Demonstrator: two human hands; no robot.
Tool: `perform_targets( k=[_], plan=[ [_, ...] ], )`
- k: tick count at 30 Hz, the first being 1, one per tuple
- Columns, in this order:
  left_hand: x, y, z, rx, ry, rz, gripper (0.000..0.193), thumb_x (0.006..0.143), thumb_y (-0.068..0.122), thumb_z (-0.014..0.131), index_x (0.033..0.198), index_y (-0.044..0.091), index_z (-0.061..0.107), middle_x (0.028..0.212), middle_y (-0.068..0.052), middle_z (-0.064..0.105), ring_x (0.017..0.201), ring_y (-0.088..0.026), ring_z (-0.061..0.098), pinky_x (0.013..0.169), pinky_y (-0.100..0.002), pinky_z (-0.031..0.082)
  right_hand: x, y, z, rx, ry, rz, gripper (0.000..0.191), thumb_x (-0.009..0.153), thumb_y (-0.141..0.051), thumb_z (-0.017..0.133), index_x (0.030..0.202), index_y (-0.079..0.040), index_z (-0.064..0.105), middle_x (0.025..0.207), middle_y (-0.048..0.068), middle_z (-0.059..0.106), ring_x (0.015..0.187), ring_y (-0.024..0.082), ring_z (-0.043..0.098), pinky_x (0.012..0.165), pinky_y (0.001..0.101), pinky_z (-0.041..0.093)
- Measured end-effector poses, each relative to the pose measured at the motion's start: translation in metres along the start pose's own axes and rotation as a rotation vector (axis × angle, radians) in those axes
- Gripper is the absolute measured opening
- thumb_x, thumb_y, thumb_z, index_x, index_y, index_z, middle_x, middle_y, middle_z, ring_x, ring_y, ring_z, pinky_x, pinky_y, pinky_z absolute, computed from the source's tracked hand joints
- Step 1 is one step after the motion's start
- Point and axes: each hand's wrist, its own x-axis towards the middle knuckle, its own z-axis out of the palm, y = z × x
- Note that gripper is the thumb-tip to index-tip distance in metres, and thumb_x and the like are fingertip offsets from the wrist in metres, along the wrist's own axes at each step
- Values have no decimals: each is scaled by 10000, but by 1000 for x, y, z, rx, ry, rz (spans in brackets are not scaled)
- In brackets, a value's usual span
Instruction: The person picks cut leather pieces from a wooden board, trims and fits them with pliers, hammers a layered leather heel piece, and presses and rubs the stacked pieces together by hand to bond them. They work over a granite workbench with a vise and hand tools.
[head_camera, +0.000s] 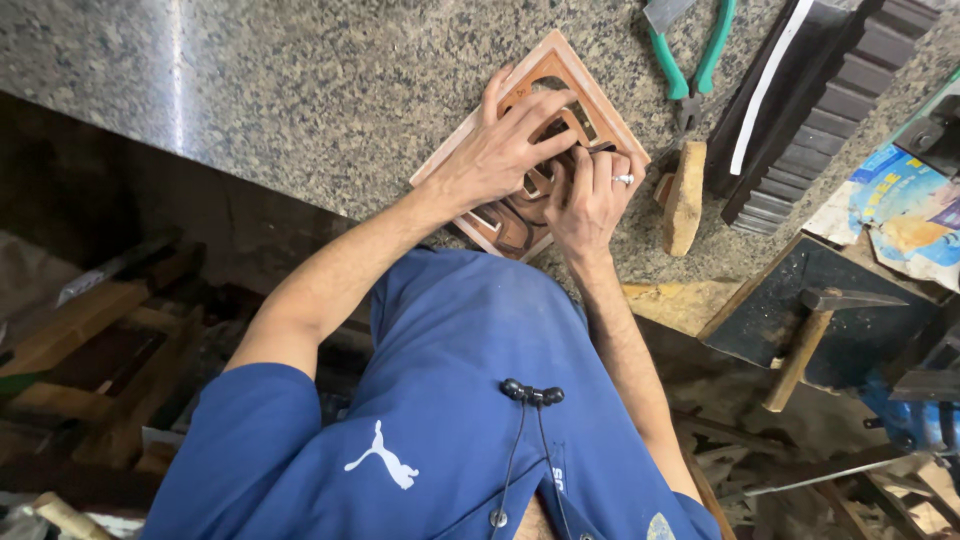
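Note:
A square reddish-brown wooden board (555, 62) with curved cut-out slots lies tilted like a diamond on the speckled granite counter (300, 90), near its front edge. My left hand (500, 150) is spread over the middle of the board, fingers pressing into the slots. My right hand (590, 200), with a ring on one finger, is curled over the board's lower right part, fingertips pushed against a dark piece in a slot. Both hands hide most of the board's middle.
Green-handled pliers (690, 60) and a wooden block (685, 195) lie right of the board. Dark ridged strips (830, 100) and a colourful printed sheet (910, 210) sit further right. A wooden-handled hammer (810, 340) rests on a dark metal block (850, 290). Wooden scraps (90, 340) lie below left.

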Motion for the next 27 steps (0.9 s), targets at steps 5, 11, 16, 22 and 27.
perform_targets(
  k=[5,11,16,22,27],
  plan=[
    [1,1,-1,3,21,2,602,785,23,787,1345,175,624,1575,-87,410,1466,-241,449,1241,-711,122,5,-4,-5,-38,-31,11,249,935,-93,762,1126,20,650,988,157,573,1016,342,554,1086,543,377],
    [6,2,-4,-9,16,3,610,732,-4,767,1300,178,641,1551,-84,419,1456,-261,463,1244,-706,132,11,-2,-34,-85,-51,43,282,977,-236,808,1096,-14,679,1028,120,626,1044,316,571,1067,551,363],
    [5,2,-10,-40,51,32,630,724,-42,769,1313,149,652,1580,-109,407,1456,-285,463,1234,-717,154,54,58,-42,-64,29,180,427,1043,-169,792,1344,43,577,1368,253,517,1301,405,502,1094,516,402],
    [9,2,-18,-143,93,24,639,717,-50,728,1315,151,627,1528,-111,463,1409,-288,517,1227,-700,175,94,102,-28,-44,-102,157,497,938,-119,836,1350,19,593,1209,252,535,1081,457,563,908,518,469],
    [8,-1,-20,-305,181,-63,524,959,-100,645,1424,127,558,1553,-79,492,1480,-285,505,1311,-597,231,79,111,-44,66,-150,237,261,996,-111,850,1144,-38,647,1119,175,573,918,362,661,735,456,549]
  ],
)
